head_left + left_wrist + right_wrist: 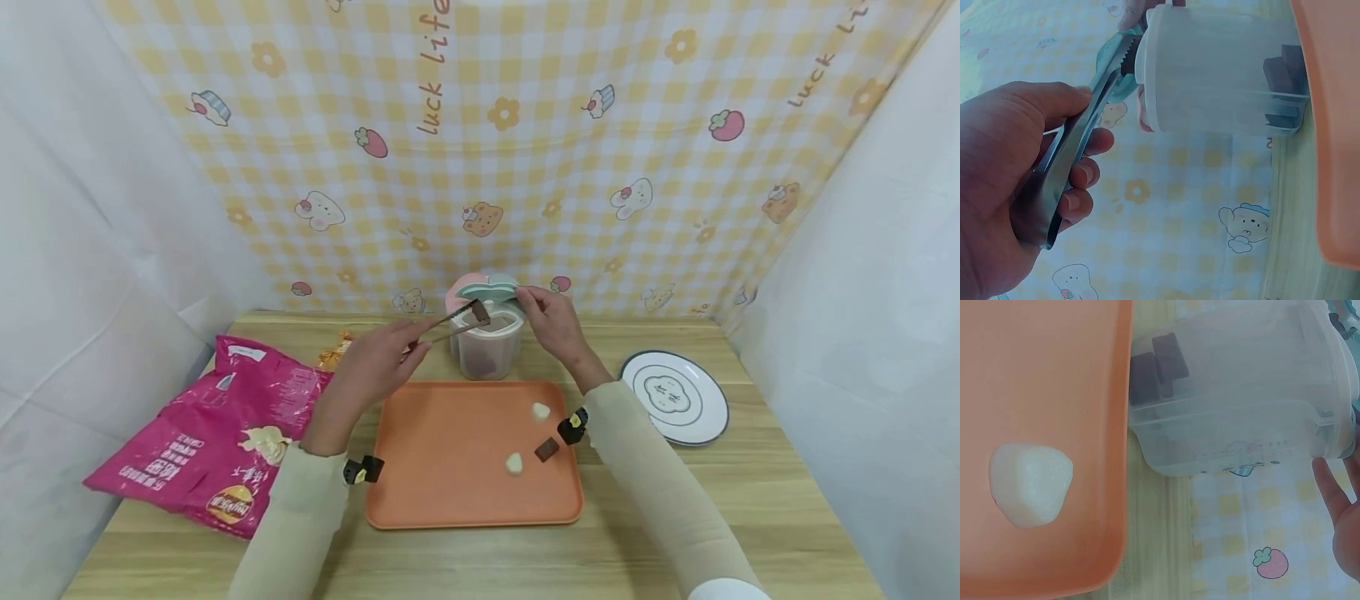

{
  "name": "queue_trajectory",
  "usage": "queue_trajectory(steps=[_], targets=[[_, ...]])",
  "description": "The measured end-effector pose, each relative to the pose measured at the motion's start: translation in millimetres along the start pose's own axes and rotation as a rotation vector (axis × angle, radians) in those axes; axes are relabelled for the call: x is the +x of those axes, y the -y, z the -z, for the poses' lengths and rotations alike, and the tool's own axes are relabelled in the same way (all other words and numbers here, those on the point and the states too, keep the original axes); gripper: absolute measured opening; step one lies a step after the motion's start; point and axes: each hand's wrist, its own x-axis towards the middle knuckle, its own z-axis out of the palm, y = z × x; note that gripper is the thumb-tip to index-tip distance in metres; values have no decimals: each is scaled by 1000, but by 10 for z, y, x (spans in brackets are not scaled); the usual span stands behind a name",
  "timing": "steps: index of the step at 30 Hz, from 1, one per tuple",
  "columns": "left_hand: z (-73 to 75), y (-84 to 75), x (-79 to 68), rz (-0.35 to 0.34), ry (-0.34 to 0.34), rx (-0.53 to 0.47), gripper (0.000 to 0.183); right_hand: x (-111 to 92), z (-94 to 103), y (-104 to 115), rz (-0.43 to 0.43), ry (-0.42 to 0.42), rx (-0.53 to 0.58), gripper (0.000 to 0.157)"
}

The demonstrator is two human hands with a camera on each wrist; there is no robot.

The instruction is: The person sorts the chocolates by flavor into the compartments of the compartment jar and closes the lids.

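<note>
The person's left hand (375,364) was curled round a pair of metal tongs (1041,203), thumb on one arm and fingers on the other; the serrated tips were closed on a small brown chocolate block (480,312), which sat right at the mouth of a translucent plastic canister (508,340). The right hand (555,321) reached in from the other side, gripping the edge of the raised mint-green flap lid (491,292) in its fingertips; beside that lid I could see a pink one (453,298); through the cloudy wall, dark chocolate blocks (1169,357) showed at the bottom.

Just in front of the canister lay an orange rectangular tray (442,454); toward its right side were two white, rounded pieces, one farther back (541,411) and one nearer the person (513,464), with a lone chocolate block (547,450) lying between them and a little to the right, apart from both. A white dark-rimmed plate (701,400) stood past the right forearm; on the left sprawled a shiny magenta snack bag (225,417), partly behind the left arm, with a crinkled golden wrapper (330,357) near its back corner; all of it rested on a wood-grain table (780,533), before a yellow-checked cloth (480,75) printed with strawberries, flowers and little animals.
</note>
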Motion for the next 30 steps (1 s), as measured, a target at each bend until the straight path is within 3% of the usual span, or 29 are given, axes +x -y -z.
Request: queue_trajectory(steps=[18,30], targets=[[-87,-95,-8,-67,-97,72,45,-12,-3,-10,52,-14,-4,29],[-86,-99,-15,-71,-104,66,43,-6,-8,-39,53,-10,-2,28]])
